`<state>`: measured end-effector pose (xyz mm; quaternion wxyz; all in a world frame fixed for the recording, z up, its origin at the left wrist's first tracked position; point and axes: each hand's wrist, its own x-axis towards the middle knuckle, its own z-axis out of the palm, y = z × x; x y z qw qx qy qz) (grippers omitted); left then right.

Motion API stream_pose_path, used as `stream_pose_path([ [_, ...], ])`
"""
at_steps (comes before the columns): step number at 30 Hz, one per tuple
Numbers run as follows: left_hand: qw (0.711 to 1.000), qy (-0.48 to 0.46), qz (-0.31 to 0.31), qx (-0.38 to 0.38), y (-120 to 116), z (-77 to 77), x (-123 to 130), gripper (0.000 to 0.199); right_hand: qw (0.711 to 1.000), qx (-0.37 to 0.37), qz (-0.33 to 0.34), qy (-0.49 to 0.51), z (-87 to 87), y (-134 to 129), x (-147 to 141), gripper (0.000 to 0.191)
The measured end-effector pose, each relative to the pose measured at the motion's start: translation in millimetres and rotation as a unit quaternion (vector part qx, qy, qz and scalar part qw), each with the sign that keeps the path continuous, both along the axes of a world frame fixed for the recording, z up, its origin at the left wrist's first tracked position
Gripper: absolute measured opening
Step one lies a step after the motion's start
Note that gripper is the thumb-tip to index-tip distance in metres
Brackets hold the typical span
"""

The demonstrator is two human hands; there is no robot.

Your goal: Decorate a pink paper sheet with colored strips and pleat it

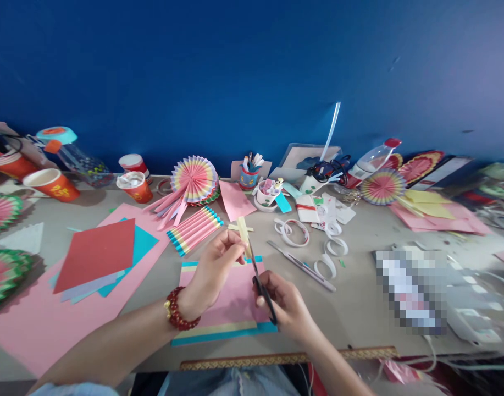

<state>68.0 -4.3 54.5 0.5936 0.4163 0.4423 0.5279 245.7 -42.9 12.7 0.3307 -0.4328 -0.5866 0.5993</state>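
Note:
My left hand (pixel 219 264), with a red bead bracelet (pixel 181 313) at the wrist, pinches a pale yellow paper strip (pixel 243 228). In my right hand (pixel 284 300) is a pair of black-handled scissors (pixel 265 294), its blades pointing up beside the strip. Whether the blades touch the strip, I cannot tell. Beneath both hands lies a pink paper sheet (pixel 222 302) with yellow and blue bands along its edges. Just beyond my left hand sits a row of pink folded paper pieces (pixel 194 230) with yellow and blue ends.
A craft knife (pixel 303 267) and rolls of white tape (pixel 295 232) lie to the right. Red paper (pixel 97 256) tops a stack at left. Paper cups (pixel 135 187), a pleated fan rosette (pixel 194 179) and a bottle (pixel 371 162) stand along the blue wall. A phone (pixel 410 291) lies far right.

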Motion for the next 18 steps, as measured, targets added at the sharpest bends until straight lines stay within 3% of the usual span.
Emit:
stream_pose_path([
  [18, 1.000, -0.023, 0.006, -0.001, -2.3, 0.0, -0.1, 0.009, 1.000, 0.007, -0.004, -0.010, 0.1, 0.9, -0.1, 0.036],
])
